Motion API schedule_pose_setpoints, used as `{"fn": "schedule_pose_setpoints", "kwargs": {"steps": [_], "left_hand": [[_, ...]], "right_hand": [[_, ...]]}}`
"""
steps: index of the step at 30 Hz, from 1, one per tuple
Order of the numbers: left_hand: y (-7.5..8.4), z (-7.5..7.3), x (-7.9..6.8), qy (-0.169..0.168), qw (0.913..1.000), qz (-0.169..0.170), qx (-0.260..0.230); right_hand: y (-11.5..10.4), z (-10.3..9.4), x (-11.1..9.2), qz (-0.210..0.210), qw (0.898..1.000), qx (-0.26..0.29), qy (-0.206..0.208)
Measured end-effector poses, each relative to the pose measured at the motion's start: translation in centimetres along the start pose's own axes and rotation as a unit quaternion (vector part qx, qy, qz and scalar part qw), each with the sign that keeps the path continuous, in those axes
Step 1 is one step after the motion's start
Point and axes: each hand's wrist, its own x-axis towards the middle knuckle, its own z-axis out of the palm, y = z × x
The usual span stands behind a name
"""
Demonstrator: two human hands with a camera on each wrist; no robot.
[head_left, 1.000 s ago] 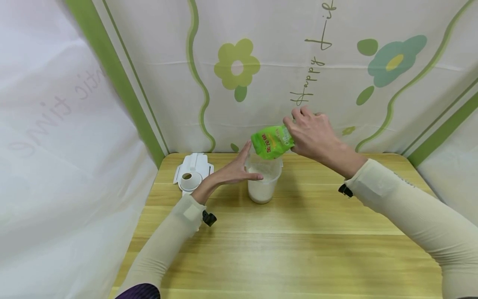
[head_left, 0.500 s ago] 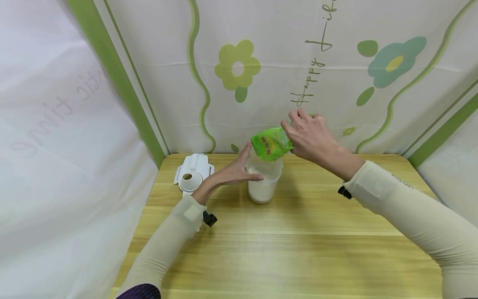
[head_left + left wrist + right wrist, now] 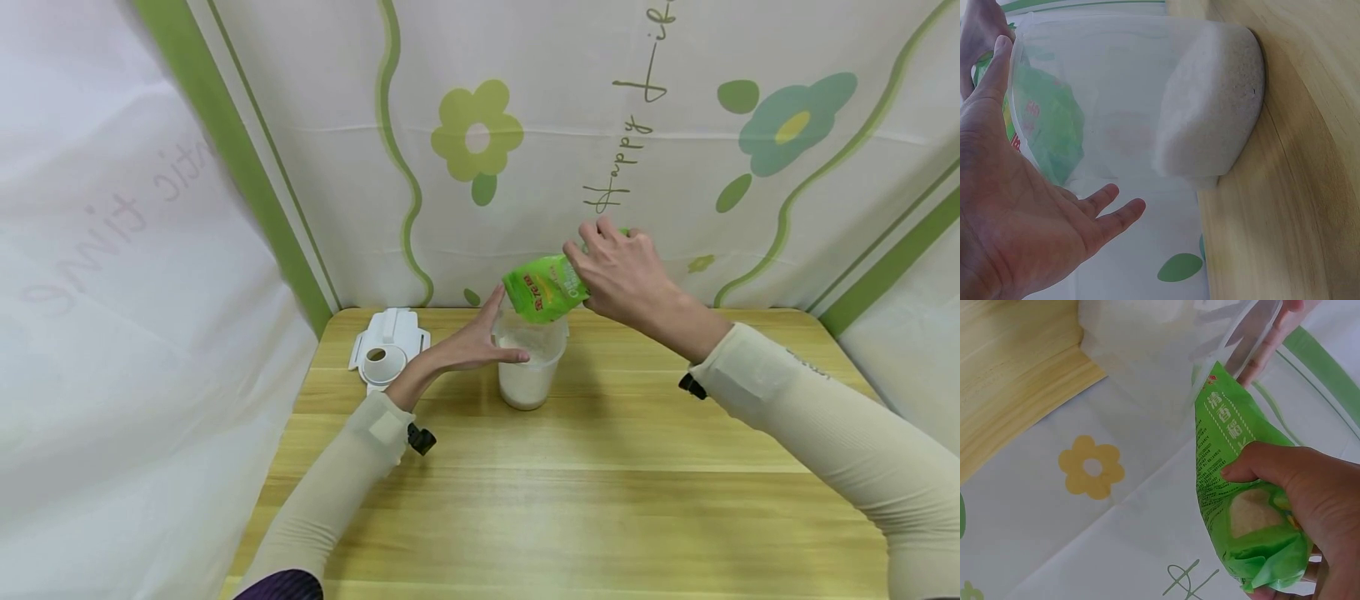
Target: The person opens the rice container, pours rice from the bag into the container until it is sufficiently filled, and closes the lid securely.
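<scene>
A translucent plastic container [image 3: 531, 375] stands upright on the table, its lower part filled with pale fine grains [image 3: 1210, 100]. My left hand [image 3: 474, 340] holds it at the rim, thumb on the near side and forefinger toward the far side; in the left wrist view two other fingers extend past its wall. My right hand [image 3: 621, 271] grips a green printed bag [image 3: 542, 289], tilted with its lower end at the container's mouth. Through a window in the bag [image 3: 1257, 512], whitish contents show in the right wrist view. The bag's opening is hidden.
Left of the container, a white plastic lid-like piece [image 3: 388, 346] with a round spout lies near the table's back left corner. A white patterned curtain [image 3: 547, 167] rises directly behind the wooden table [image 3: 570, 500], and another hangs at its left.
My right hand and the bag have shifted very slightly left and down since a second ago. Over the last half second hardly anything moves, and my left hand stays at the container.
</scene>
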Motion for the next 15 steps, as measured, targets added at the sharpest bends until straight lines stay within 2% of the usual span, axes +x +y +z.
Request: {"fn": "schedule_pose_setpoints", "kwargs": {"steps": [15], "left_hand": [[-0.21,0.08,0.11,0.001,1.0000,0.001,0.005]], "right_hand": [[0.16,-0.05,-0.13,0.004,1.000,0.002,-0.003]]}}
